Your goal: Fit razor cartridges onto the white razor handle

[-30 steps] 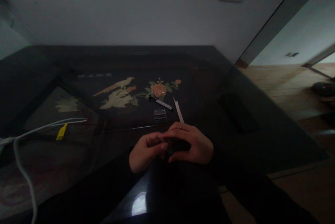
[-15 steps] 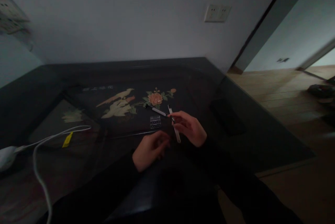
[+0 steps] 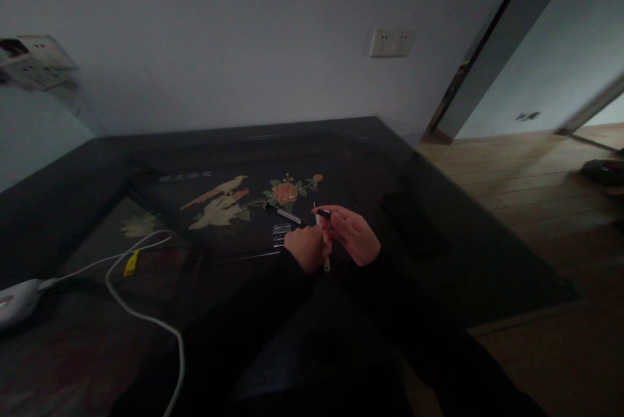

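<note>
My right hand [image 3: 355,235] pinches a short dark stick-like piece [image 3: 324,214] between thumb and fingers, above the table. Close against it, my left hand [image 3: 306,248] is closed with its back to me; whatever its fingers hold is hidden. Under both hands lies a slim white strip-like tool [image 3: 326,266], mostly covered. A pen-shaped tool [image 3: 288,215] with a pale barrel and black ends rests on the table beyond my left hand. Beside it is a small dark case [image 3: 281,235] with rows of shiny pieces, partly covered by that hand.
The dark glossy table [image 3: 351,144] bears a bird-and-flower picture [image 3: 284,193]. At left lie a white cable [image 3: 146,317], a yellow tag [image 3: 131,263] and a white plug-like block [image 3: 19,303]. A dark flat object [image 3: 412,222] lies at right. Sockets [image 3: 392,43] are on the wall.
My left hand has moved right and up to meet my right hand, now partly covering the case and the white strip. My right hand has turned and lifted the dark piece.
</note>
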`<state>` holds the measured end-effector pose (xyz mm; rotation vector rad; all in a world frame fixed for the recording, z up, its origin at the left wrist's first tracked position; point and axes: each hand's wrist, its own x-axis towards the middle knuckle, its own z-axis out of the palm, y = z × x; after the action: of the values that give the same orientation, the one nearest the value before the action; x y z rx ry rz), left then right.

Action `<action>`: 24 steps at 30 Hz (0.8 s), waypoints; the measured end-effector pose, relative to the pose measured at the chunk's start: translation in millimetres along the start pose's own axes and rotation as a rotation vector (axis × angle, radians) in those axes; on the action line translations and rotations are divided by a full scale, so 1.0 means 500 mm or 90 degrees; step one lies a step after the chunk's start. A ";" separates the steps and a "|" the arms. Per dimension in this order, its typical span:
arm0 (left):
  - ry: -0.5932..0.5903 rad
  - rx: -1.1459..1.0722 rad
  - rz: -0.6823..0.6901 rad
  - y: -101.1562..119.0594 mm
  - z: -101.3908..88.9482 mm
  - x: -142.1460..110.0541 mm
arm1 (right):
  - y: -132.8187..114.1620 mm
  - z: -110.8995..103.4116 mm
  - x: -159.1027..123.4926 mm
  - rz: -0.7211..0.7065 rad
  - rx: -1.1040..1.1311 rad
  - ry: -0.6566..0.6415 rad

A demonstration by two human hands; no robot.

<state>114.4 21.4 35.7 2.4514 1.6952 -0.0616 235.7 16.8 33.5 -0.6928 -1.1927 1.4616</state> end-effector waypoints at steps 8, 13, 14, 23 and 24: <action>-0.018 -0.052 0.018 0.011 0.000 0.023 | -0.018 0.010 -0.004 0.028 0.075 -0.001; -0.028 -0.253 0.044 -0.036 -0.008 0.006 | -0.023 0.013 -0.007 -0.002 0.101 -0.008; -0.056 -0.374 0.070 -0.053 -0.006 -0.004 | -0.022 0.015 -0.008 -0.016 0.106 -0.002; 0.116 -0.577 0.071 -0.183 0.027 -0.113 | 0.024 0.045 -0.018 -0.030 0.148 0.100; 0.116 -0.603 0.034 -0.187 0.028 -0.122 | 0.029 0.046 -0.018 -0.003 0.157 0.099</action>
<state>6.2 -5.1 19.4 1.7894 1.2615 0.7947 211.9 2.4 26.1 -0.6196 -0.8768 1.4915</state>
